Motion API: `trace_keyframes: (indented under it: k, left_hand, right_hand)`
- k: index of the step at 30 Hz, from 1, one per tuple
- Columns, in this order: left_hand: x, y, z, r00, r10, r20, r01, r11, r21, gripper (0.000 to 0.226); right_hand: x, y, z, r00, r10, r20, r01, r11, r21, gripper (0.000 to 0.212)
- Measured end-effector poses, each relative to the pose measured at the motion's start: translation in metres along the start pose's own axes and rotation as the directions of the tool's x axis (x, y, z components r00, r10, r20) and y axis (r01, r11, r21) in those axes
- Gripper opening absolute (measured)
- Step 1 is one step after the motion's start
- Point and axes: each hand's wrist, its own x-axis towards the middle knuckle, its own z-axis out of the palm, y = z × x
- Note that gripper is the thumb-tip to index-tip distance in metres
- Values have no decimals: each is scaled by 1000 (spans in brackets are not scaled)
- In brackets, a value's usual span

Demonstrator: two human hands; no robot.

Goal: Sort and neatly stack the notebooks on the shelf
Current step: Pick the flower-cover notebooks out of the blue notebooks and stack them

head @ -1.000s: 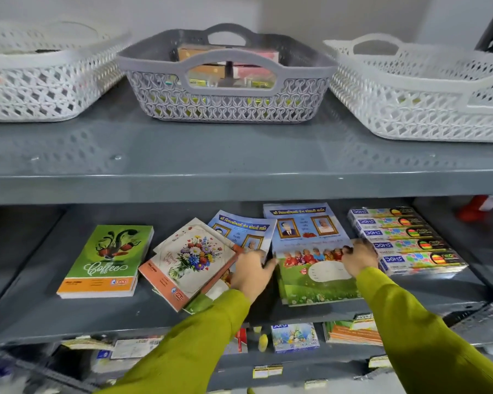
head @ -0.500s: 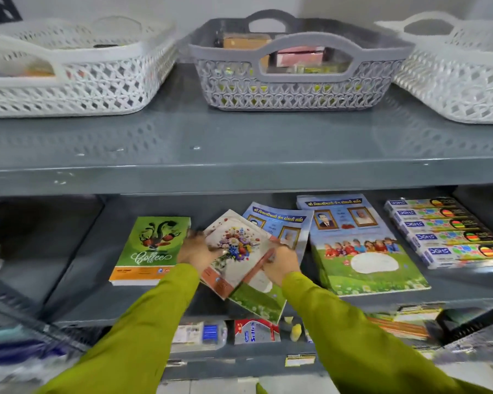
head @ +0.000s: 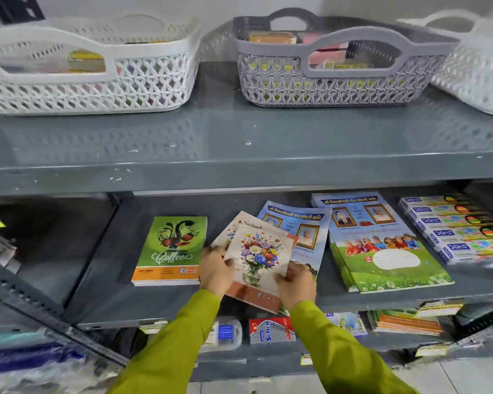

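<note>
On the grey middle shelf (head: 103,285) lie several notebooks. A green "Coffee" notebook stack (head: 171,250) sits at the left. In the middle, a flower-vase notebook (head: 261,258) lies tilted on a second floral one (head: 241,223); my left hand (head: 215,270) grips its left edge and my right hand (head: 295,284) grips its lower right edge. A blue portrait notebook (head: 296,223) lies partly beneath them. A stack of blue-and-green notebooks with children (head: 382,245) rests to the right.
Boxes of DOMS pencils (head: 453,227) line the shelf's right end. On the upper shelf stand a white basket (head: 91,66), a grey basket (head: 333,64) and another white basket (head: 478,69). Small stationery packs (head: 271,329) fill the lower shelf.
Both hands left the right-hand stack and moved left onto the floral notebooks. The top floral notebook has turned more upright. The camera view has swung left.
</note>
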Motion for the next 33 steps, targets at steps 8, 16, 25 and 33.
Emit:
trace_keyframes:
  k: [8,16,25,33]
  left_hand:
    - [-24,-19,-38,971,18,-240,-142,849,-509,13]
    - [3,-87,-95,937,-174,-302,21,892,-451,22]
    - [17,-121,-124,881,-357,-310,302,930,-210,33]
    - [-39,-25,-27,999,19,32,-9,956,-294,24]
  right_hand:
    - [-14,-17,1,945,-264,-193,314,899,307,38]
    - [-4,-90,61,937,-305,172,264,938,225,30]
    - [23,-112,89,876,-336,346,386,919,-86,37]
    - [99,-53,5,943,-94,318,279,742,-609,55]
